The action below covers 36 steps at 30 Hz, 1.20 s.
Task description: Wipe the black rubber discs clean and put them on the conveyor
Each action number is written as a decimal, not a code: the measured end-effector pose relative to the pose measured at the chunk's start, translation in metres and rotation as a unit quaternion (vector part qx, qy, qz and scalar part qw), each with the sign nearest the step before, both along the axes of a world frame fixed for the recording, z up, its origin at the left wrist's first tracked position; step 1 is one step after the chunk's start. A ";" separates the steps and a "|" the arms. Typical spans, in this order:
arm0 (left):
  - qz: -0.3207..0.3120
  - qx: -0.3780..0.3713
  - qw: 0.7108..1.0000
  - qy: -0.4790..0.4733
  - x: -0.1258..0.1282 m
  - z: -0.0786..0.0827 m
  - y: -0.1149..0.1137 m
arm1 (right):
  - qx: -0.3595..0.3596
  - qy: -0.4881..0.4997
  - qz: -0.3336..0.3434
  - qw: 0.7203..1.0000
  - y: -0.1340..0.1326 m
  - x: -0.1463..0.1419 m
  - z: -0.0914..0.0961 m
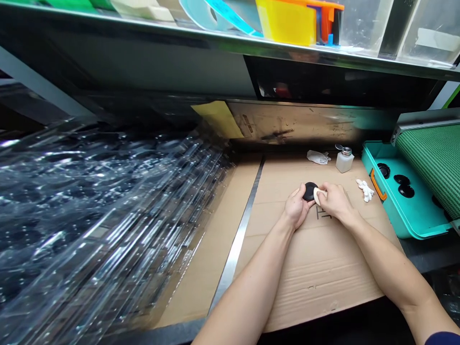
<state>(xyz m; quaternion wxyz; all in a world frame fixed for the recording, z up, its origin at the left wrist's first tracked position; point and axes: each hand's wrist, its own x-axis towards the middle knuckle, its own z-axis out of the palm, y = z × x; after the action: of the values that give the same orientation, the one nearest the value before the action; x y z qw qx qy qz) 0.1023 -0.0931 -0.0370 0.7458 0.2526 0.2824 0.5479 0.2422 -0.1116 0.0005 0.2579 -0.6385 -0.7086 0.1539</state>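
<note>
My left hand point(296, 208) grips a small round black part point(309, 190) just above the cardboard sheet point(316, 258). My right hand point(334, 200) is closed on a small white wipe point(317, 193) and presses it against the right side of the black part. Both hands meet over the middle of the cardboard, fingers curled.
A tall stack of clear plastic trays point(89, 230) fills the left. A white dispenser bottle point(344, 159), a crumpled wipe point(318, 157) and another white scrap point(365, 189) lie behind the hands. A teal tray point(406, 215) with black round parts point(401, 180) sits right, beside a green conveyor belt point(431, 158).
</note>
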 end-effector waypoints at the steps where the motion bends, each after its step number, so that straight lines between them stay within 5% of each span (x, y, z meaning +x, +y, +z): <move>1: -0.001 0.010 1.000 0.004 0.001 0.000 -0.001 | -0.014 0.018 0.017 1.000 -0.001 0.001 0.001; 10: 0.001 0.023 1.000 0.003 0.001 -0.004 0.000 | -0.013 0.074 0.081 0.994 0.002 0.004 -0.004; 14: 0.015 0.001 1.000 -0.009 0.001 -0.005 0.002 | 0.083 -0.001 -0.014 0.996 0.002 -0.007 -0.013; 18: 0.025 -0.005 0.999 -0.025 0.001 -0.006 0.004 | 0.083 -0.047 0.027 0.995 0.004 -0.015 -0.018; 36: 0.006 -0.036 0.999 0.002 0.001 -0.004 0.002 | 0.149 -0.010 -0.066 0.987 0.022 -0.010 -0.032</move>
<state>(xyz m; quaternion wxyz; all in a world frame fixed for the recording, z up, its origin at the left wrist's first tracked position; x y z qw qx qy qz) 0.1031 -0.0910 -0.0409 0.7506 0.2257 0.3049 0.5411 0.2324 -0.0900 -0.0318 0.3525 -0.6400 -0.6824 0.0223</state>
